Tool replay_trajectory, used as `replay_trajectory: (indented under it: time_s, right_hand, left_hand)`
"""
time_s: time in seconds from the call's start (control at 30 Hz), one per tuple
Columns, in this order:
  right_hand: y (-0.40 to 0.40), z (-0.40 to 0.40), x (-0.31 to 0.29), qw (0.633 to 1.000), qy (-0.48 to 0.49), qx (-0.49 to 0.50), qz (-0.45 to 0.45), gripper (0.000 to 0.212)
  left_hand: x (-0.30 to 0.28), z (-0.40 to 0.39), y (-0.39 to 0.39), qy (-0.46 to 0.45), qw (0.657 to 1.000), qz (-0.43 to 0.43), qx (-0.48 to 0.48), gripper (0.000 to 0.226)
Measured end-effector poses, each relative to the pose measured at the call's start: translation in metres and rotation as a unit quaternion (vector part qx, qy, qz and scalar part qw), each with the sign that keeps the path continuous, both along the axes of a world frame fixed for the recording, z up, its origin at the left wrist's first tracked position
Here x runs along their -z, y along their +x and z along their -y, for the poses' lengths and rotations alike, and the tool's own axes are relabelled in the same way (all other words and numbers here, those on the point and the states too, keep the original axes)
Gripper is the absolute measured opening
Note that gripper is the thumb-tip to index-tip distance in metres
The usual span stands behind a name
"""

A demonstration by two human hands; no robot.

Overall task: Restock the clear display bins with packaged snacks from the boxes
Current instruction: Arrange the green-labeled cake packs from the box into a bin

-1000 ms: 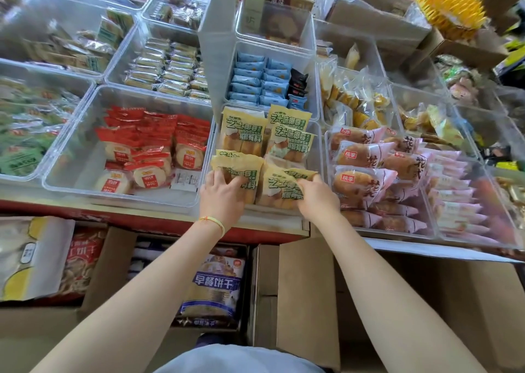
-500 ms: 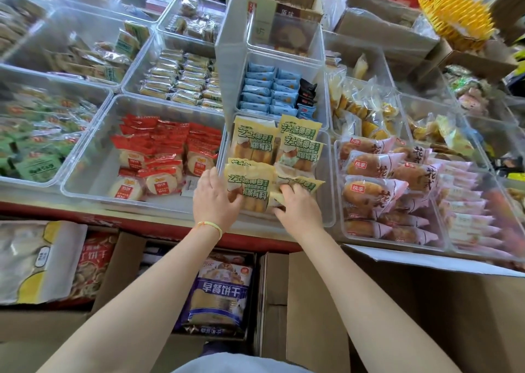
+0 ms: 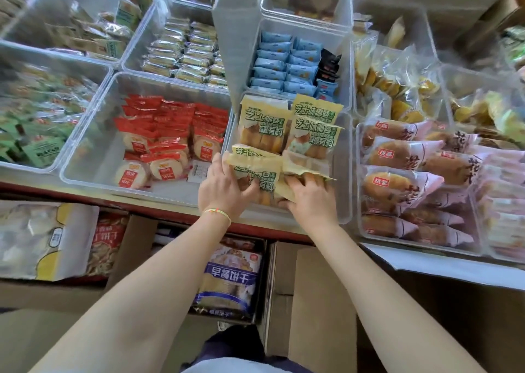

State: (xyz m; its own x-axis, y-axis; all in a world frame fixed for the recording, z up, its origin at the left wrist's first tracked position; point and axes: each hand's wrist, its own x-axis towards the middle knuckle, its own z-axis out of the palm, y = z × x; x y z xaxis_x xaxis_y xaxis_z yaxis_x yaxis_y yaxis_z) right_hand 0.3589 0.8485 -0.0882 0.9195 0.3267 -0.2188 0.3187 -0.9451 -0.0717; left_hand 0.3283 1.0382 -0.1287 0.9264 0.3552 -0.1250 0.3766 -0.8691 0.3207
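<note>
Yellow-green snack packs (image 3: 262,127) are lying in the clear bin (image 3: 342,191) at the front edge of the shelf (image 3: 176,206), two rows deep. The left hand (image 3: 223,188) is gripping the near-left pack (image 3: 255,174), thumb on its front and fingers curled round its left edge. The right hand (image 3: 311,199) is lying on the near-right pack (image 3: 305,165), fingers spread over its lower part; whether it is actually clamping the pack I cannot tell. A thin wristband (image 3: 217,213) is sitting on the left wrist. Just left, a bigger bin (image 3: 93,134) is holding red packs (image 3: 170,134), stacked toward its right side. Just right, another bin (image 3: 362,230) is holding pink-wrapped buns (image 3: 403,157). Behind the yellow-green packs, blue packets (image 3: 279,63) are standing in rows. Below the shelf, open cardboard boxes (image 3: 321,296) are sitting, one showing a blue-labelled bag (image 3: 230,281).
</note>
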Motion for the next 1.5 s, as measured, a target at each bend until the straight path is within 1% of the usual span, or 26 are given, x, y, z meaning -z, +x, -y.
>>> replay_trajectory:
  time_s: [0.13, 0.23, 0.37, 0.47, 0.53, 0.6, 0.63, 0.67, 0.73, 0.77, 0.8, 0.87, 0.93, 0.97, 1.0, 1.03, 1.1, 1.13, 1.17, 1.2, 1.23, 1.3, 1.4, 1.43, 1.5]
  right_hand:
    - [-0.002, -0.005, 0.005, 1.0, 0.017, -0.01, 0.003, 0.054]
    - [0.004, 0.01, 0.009, 0.997, 0.071, 0.0, -0.017, 0.055]
    - [-0.004, 0.013, 0.016, 0.995, 0.098, 0.013, 0.0, 0.056]
    - [-0.007, 0.011, 0.012, 0.991, 0.125, 0.042, -0.031, 0.057]
    - [-0.007, 0.009, 0.002, 0.99, 0.118, 0.048, -0.066, 0.058]
    - [-0.01, 0.006, -0.014, 0.988, 0.099, 0.056, -0.106, 0.06]
    - [-0.012, 0.003, -0.023, 0.986, 0.104, 0.061, -0.114, 0.062]
    - [-0.014, -0.001, -0.032, 0.984, 0.128, 0.07, -0.106, 0.06]
    - [-0.018, -0.015, -0.048, 0.969, 0.221, 0.097, -0.053, 0.051]
    - [-0.02, -0.025, -0.054, 0.959, 0.263, 0.106, -0.024, 0.047]
    - [-0.021, -0.037, -0.058, 0.953, 0.284, 0.104, 0.006, 0.045]
    - [-0.017, -0.061, -0.063, 0.963, 0.258, 0.071, 0.035, 0.042]
    - [-0.011, -0.081, -0.059, 0.978, 0.203, 0.046, 0.016, 0.023]
    - [-0.01, -0.088, -0.059, 0.982, 0.181, 0.045, -0.007, 0.029]
    - [-0.01, -0.092, -0.055, 0.984, 0.169, 0.054, -0.026, 0.039]
    - [-0.01, -0.094, -0.051, 0.984, 0.161, 0.069, -0.031, 0.04]
    - [-0.006, -0.093, -0.046, 0.985, 0.155, 0.073, 0.035, 0.024]
    - [-0.003, -0.093, -0.045, 0.985, 0.139, 0.076, 0.073, 0.028]
    - [0.002, -0.092, -0.046, 0.984, 0.127, 0.08, 0.095, 0.038]
    - [0.009, -0.093, -0.049, 0.984, 0.121, 0.08, 0.103, 0.047]
    - [0.017, -0.094, -0.051, 0.986, 0.11, 0.076, 0.102, 0.052]
    - [0.033, -0.099, -0.054, 0.993, 0.08, 0.061, 0.058, 0.045]
    - [0.05, -0.111, -0.048, 0.995, 0.052, 0.065, -0.056, 0.029]
    - [0.053, -0.115, -0.044, 0.994, 0.048, 0.067, -0.073, 0.026]
    - [0.054, -0.118, -0.038, 0.993, 0.044, 0.068, -0.084, 0.03]
  left_hand:
    - [0.001, 0.002, 0.001, 0.013, 1.0, 0.01, -0.006, 0.095]
    - [0.001, 0.001, 0.001, 0.018, 1.0, 0.005, -0.012, 0.098]
    - [0.0, 0.003, 0.0, 0.013, 1.0, 0.003, -0.011, 0.096]
    - [0.0, 0.001, -0.001, -0.002, 1.0, 0.013, -0.007, 0.093]
    - [-0.001, -0.001, 0.0, -0.02, 1.0, 0.005, -0.005, 0.093]
    - [-0.002, -0.004, -0.004, -0.063, 0.998, 0.005, 0.0, 0.084]
    - [-0.003, -0.007, -0.007, -0.1, 0.995, 0.018, 0.001, 0.078]
    - [-0.005, -0.01, -0.01, -0.148, 0.988, 0.033, 0.003, 0.076]
    - [-0.013, -0.017, -0.016, -0.256, 0.965, 0.062, -0.002, 0.08]
    - [-0.017, -0.02, -0.019, -0.3, 0.951, 0.077, -0.007, 0.077]
    - [-0.022, -0.024, -0.023, -0.329, 0.939, 0.095, -0.005, 0.071]
    - [-0.03, -0.032, -0.025, -0.356, 0.927, 0.115, 0.014, 0.055]
    - [-0.035, -0.044, -0.023, -0.387, 0.914, 0.118, 0.023, 0.048]
    - [-0.037, -0.05, -0.021, -0.405, 0.908, 0.108, 0.022, 0.047]
    - [-0.038, -0.056, -0.018, -0.409, 0.908, 0.09, 0.023, 0.046]
    - [-0.039, -0.06, -0.015, -0.396, 0.915, 0.076, 0.028, 0.046]
    - [-0.035, -0.068, -0.005, -0.351, 0.933, 0.069, 0.027, 0.036]
    - [-0.032, -0.07, 0.0, -0.334, 0.94, 0.072, 0.02, 0.028]
    - [-0.028, -0.071, 0.006, -0.325, 0.943, 0.072, 0.014, 0.021]
    - [-0.026, -0.07, 0.01, -0.321, 0.944, 0.07, 0.013, 0.017]
    - [-0.023, -0.068, 0.014, -0.323, 0.944, 0.065, 0.012, 0.017]
    - [-0.02, -0.063, 0.022, -0.33, 0.942, 0.062, 0.008, 0.021]
    - [-0.018, -0.062, 0.032, -0.336, 0.939, 0.07, 0.011, 0.026]
    - [-0.017, -0.063, 0.034, -0.343, 0.937, 0.068, 0.018, 0.027]
    - [-0.016, -0.067, 0.037, -0.356, 0.932, 0.064, 0.03, 0.03]
